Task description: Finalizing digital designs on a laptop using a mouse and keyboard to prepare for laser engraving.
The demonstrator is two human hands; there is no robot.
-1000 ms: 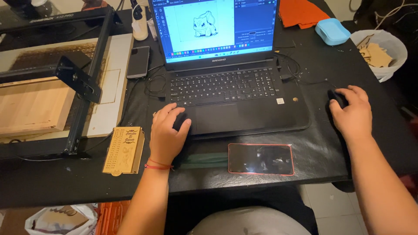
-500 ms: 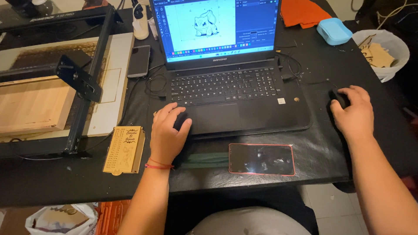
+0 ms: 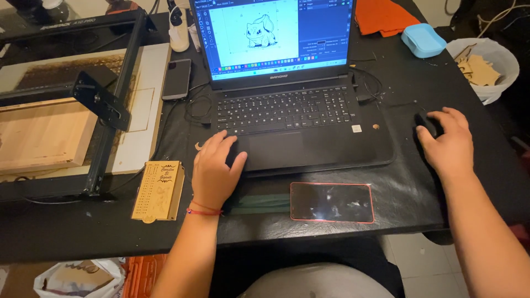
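The left hand (image 3: 214,168) lies flat on the front left corner of the black laptop (image 3: 287,118), its fingers (image 3: 221,144) spread and relaxed, gripping nothing; their tips sit just short of the keyboard and beside the touchpad. The right hand (image 3: 450,144) is cupped over a dark mouse (image 3: 426,124), fingers curled loosely around it, so only the mouse's far end shows past the fingertips, on the black desk (image 3: 397,187).

Ahead of the left fingers the laptop screen shows a line drawing of a small cartoon creature in a design program. Just behind the left wrist, toward the person, a phone with a red rim (image 3: 332,202) lies face up near the desk edge. To the outside of the left fingers sits a small engraved wooden plaque (image 3: 158,190), and beyond it a laser engraver frame (image 3: 105,105) stands over a wooden board (image 3: 41,135).

Risks, as I judge them: the phone is close to the desk edge (a forearm sliding back could nudge it off). The resting left palm could brush the touchpad and shift the drawing. The loose cables (image 3: 199,107) beside the laptop could snag on the left hand if it reaches toward the engraver.
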